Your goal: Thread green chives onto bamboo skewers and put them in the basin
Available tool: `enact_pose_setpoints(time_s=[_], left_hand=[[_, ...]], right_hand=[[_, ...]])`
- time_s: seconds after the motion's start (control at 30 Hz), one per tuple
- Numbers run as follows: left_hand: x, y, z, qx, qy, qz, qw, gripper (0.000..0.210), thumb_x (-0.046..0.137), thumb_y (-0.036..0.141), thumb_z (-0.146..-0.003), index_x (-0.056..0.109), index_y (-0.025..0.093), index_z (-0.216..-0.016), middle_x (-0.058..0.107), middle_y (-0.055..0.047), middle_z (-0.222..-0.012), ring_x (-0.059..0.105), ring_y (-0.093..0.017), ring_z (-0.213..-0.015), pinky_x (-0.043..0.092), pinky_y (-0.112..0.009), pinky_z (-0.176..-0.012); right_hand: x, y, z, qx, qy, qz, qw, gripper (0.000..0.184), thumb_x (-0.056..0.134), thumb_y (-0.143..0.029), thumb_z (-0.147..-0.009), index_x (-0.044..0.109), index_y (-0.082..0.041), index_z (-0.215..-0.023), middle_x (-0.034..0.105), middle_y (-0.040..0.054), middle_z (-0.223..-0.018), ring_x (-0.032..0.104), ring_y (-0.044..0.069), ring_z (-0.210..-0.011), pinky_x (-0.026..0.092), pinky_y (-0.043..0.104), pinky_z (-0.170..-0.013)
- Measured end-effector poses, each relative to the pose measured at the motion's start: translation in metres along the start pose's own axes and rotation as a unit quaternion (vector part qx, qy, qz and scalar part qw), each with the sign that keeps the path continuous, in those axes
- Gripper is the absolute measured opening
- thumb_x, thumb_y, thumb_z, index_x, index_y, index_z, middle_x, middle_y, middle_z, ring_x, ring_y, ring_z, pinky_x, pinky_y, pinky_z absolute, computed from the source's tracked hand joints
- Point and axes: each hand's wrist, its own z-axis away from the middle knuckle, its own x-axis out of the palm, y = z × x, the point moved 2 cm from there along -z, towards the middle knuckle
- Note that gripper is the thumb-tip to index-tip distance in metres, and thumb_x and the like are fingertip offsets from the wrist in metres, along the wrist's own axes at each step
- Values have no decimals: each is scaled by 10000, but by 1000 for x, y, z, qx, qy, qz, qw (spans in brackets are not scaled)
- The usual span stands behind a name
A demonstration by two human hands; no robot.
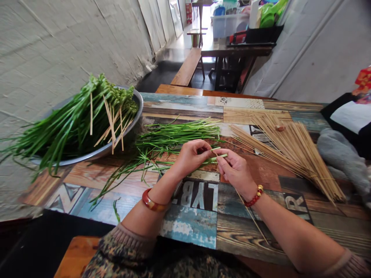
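My left hand (193, 156) is closed, its thumb and fingers pinching a few green chive stalks (222, 156) whose pale cut ends point right. Close beside it, my right hand (236, 170) is closed on a thin bamboo skewer (252, 216), which slants down toward the table's near edge. The skewer's upper end meets the stalks between my fingertips; whether it pierces them I cannot tell. Behind my hands lies a loose pile of chives (179, 133), with some leaves trailing to the left.
On the left stands a metal basin (138, 112) heaped with chives (72, 119), some on skewers. To the right lie many bamboo skewers (304, 154), fanned out, beside a grey plastic bag (342, 154). A bench (188, 67) and another table are beyond the patterned tabletop (188, 226).
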Motion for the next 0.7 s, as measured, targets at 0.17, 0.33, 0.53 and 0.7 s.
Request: enact_pose_setpoints(time_s=[0.17, 0.33, 0.53, 0.7], left_hand=[[-1, 3, 0, 6, 1, -5, 1000, 184, 627, 281, -813, 685, 128, -727, 640, -12, -674, 513, -86, -593, 379, -199, -560], [-2, 5, 0, 14, -4, -2, 1000, 158, 602, 229, -821, 676, 135, -718, 655, -10, -694, 542, -91, -617, 408, -200, -601], [-1, 3, 0, 19, -10, -2, 1000, 151, 599, 210, -823, 677, 135, -719, 661, -14, -700, 550, -93, -625, 411, -200, -605], [-1, 4, 0, 31, -10, -10, 999, 127, 601, 173, -811, 678, 140, -715, 660, -12, -703, 553, -95, -635, 406, -205, -612]], right_hand=[[1, 0, 0, -3, 0, -2, 1000, 273, 530, -346, -882, 597, -160, -1070, 464, -71, -510, 396, 76, -416, 311, 197, -395], [0, 3, -1, -3, 1, 8, 1000, 279, 529, -355, -883, 598, -167, -1078, 472, -68, -510, 403, 80, -415, 312, 200, -396], [0, 5, -1, -5, 9, 12, 1000, 278, 535, -378, -873, 598, -172, -1050, 484, -62, -512, 415, 84, -412, 311, 201, -388], [-1, 2, 0, -3, 2, 22, 1000, 303, 515, -351, -890, 545, -184, -1141, 481, -76, -506, 397, 76, -385, 309, 197, -385]])
